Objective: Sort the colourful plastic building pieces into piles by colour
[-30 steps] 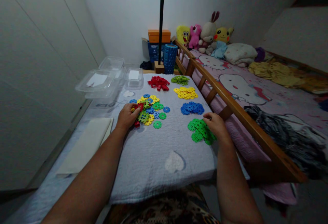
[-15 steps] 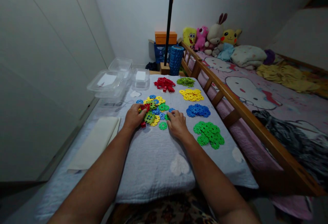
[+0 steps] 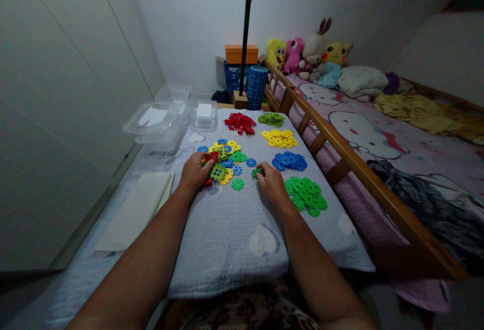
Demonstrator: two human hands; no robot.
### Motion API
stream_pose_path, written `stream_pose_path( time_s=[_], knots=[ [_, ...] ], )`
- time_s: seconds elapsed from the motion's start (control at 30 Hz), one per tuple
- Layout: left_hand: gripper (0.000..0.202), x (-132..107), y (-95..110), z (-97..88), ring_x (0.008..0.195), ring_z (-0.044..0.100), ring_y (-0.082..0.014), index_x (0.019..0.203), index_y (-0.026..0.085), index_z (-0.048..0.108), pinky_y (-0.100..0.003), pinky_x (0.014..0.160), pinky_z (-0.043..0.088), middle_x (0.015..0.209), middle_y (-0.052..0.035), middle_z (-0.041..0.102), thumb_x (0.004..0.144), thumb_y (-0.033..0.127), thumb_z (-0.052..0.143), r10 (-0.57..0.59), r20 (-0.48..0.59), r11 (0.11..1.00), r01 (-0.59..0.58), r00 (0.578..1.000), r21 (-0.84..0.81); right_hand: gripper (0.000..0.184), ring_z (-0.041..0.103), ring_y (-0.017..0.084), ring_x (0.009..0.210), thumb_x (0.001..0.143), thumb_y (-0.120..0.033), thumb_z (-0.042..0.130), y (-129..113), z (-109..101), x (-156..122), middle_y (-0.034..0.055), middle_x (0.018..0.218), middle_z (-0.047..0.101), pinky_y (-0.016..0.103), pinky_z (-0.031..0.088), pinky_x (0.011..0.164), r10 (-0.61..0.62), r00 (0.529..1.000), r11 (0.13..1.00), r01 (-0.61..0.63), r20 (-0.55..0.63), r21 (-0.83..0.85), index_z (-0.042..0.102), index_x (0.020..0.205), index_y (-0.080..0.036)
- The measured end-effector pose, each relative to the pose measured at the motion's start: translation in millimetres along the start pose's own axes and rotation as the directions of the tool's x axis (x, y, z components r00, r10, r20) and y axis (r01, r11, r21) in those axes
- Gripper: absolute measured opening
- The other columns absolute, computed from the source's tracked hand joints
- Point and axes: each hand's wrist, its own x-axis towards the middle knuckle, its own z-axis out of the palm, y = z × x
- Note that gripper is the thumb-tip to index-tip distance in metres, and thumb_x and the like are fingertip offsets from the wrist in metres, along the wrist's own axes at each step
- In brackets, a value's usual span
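My left hand (image 3: 194, 171) curls over the left side of a mixed pile of plastic building pieces. Its fingers close around red blocks (image 3: 214, 157), partly hidden under the fingertips. Beside them lie light-green lattice pieces (image 3: 218, 172), yellow flower discs (image 3: 233, 146) and blue flower discs (image 3: 237, 170). To the right of the pile, my right hand (image 3: 274, 184) pinches a green flower disc (image 3: 256, 174) between thumb and fingers. A loose blue disc (image 3: 251, 162) and another green disc (image 3: 238, 184) lie flat near it.
Sorted piles line the right and back: red blocks (image 3: 239, 123), light-green pieces (image 3: 271, 119), yellow discs (image 3: 280, 138), blue discs (image 3: 289, 160), green discs (image 3: 307, 195). Clear plastic boxes (image 3: 153, 121) and a folded cream cloth (image 3: 134, 211) sit left. A wooden bed rail (image 3: 340, 156) borders the right.
My right hand has moved right, away from the mixed pile, carrying the green disc. The blue disc beside it is now uncovered. My left hand stays at the pile.
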Motion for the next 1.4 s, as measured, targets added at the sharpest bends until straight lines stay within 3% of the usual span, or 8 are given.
stream_pose_path(
  time_s=[0.17, 0.4, 0.6, 0.93, 1.07, 1.17, 1.3, 1.4],
  knots=[
    [0.034, 0.1, -0.5, -0.1, 0.114, 0.063, -0.0288, 0.105, 0.019, 0.07, -0.042, 0.105, 0.048, 0.117, -0.0119, 0.07, 0.087, 0.042, 0.053, 0.003, 0.014, 1.0, -0.003, 1.0, 0.021, 0.018, 0.062, 0.019, 0.079, 0.082, -0.028, 0.06, 40.1, -52.9, -15.2, 0.003, 0.087, 0.071, 0.031, 0.045, 0.077, 0.101, 0.991, 0.969, -0.078, -0.09, 0.234, 0.069, 0.095, -0.02],
    [0.036, 0.5, -1.4, 0.6, 0.114, 0.063, -0.0279, 0.107, 0.02, 0.07, -0.04, 0.104, 0.049, 0.117, -0.0109, 0.07, 0.086, 0.044, 0.054, 0.003, 0.014, 1.0, -0.003, 1.0, 0.029, 0.03, 0.061, 0.021, 0.078, 0.073, -0.037, 0.061, 99.1, -107.9, -46.6, 0.0053, 0.086, 0.07, 0.033, 0.046, 0.073, 0.278, 0.939, 0.95, -0.237, -0.203, 0.205, 0.074, 0.091, -0.018],
    [0.037, 1.1, -2.3, 1.2, 0.114, 0.064, -0.0287, 0.108, 0.019, 0.071, -0.041, 0.104, 0.049, 0.118, -0.0117, 0.07, 0.086, 0.044, 0.054, -0.005, 0.018, 0.999, 0.004, 1.0, 0.034, 0.036, 0.052, 0.016, 0.06, 0.067, -0.042, 0.066, 120.1, -111.8, -62.4, -0.0032, 0.067, 0.056, 0.027, 0.038, 0.056, 0.401, 0.902, 0.889, -0.34, -0.162, 0.306, 0.068, 0.094, -0.018],
    [0.038, 1.1, -3.9, 1.4, 0.113, 0.064, -0.0283, 0.109, 0.019, 0.071, -0.041, 0.104, 0.049, 0.118, -0.0116, 0.07, 0.086, 0.044, 0.055, -0.012, 0.015, 1.0, 0.012, 1.0, 0.028, 0.023, 0.058, 0.02, 0.074, 0.07, -0.035, 0.062, 128.8, -103.4, -62.3, 0.0049, 0.085, 0.064, 0.034, 0.046, 0.073, 0.364, 0.902, 0.931, -0.362, -0.232, 0.051, 0.069, 0.085, -0.019],
    [0.034, 0.2, -2.4, 0.7, 0.112, 0.064, -0.0274, 0.106, 0.02, 0.071, -0.04, 0.102, 0.049, 0.115, -0.0104, 0.07, 0.086, 0.043, 0.055, -0.001, 0.01, 0.999, 0.0, 1.0, 0.034, 0.02, 0.06, 0.021, 0.081, 0.074, -0.03, 0.061, 117.2, -102.3, -56.8, 0.0072, 0.092, 0.065, 0.035, 0.048, 0.08, 0.305, 0.908, 0.946, -0.324, -0.288, -0.022, 0.07, 0.088, -0.019],
    [0.033, 0.3, -1.5, 0.7, 0.112, 0.064, -0.0278, 0.104, 0.02, 0.071, -0.041, 0.102, 0.049, 0.115, -0.0108, 0.07, 0.086, 0.043, 0.055, -0.001, 0.011, 0.999, 0.001, 1.0, 0.037, 0.019, 0.062, 0.021, 0.085, 0.08, -0.029, 0.061, 88.7, -93.0, -48.0, 0.0076, 0.095, 0.067, 0.035, 0.049, 0.084, 0.235, 0.937, 0.968, -0.251, -0.258, -0.029, 0.07, 0.093, -0.018],
    [0.034, -0.1, -0.9, 0.9, 0.114, 0.064, -0.0281, 0.105, 0.02, 0.071, -0.041, 0.105, 0.048, 0.117, -0.0111, 0.07, 0.086, 0.042, 0.055, -0.014, 0.009, 1.0, 0.014, 1.0, 0.022, 0.016, 0.063, 0.02, 0.094, 0.087, -0.024, 0.061, 35.0, -63.2, -31.7, 0.0076, 0.099, 0.07, 0.032, 0.048, 0.089, 0.055, 0.998, 0.998, -0.054, 0.014, -0.04, 0.071, 0.099, -0.018],
    [0.035, -1.0, -0.7, 0.7, 0.115, 0.064, -0.028, 0.106, 0.02, 0.07, -0.041, 0.106, 0.048, 0.117, -0.0109, 0.07, 0.087, 0.044, 0.055, -0.013, 0.011, 1.0, 0.013, 1.0, 0.003, 0.019, 0.063, 0.022, 0.104, 0.09, -0.022, 0.064, -3.0, -36.8, -18.2, 0.0101, 0.108, 0.071, 0.034, 0.045, 0.096, -0.077, 0.97, 0.988, 0.105, 0.231, -0.113, 0.072, 0.107, -0.017]
  ],
)
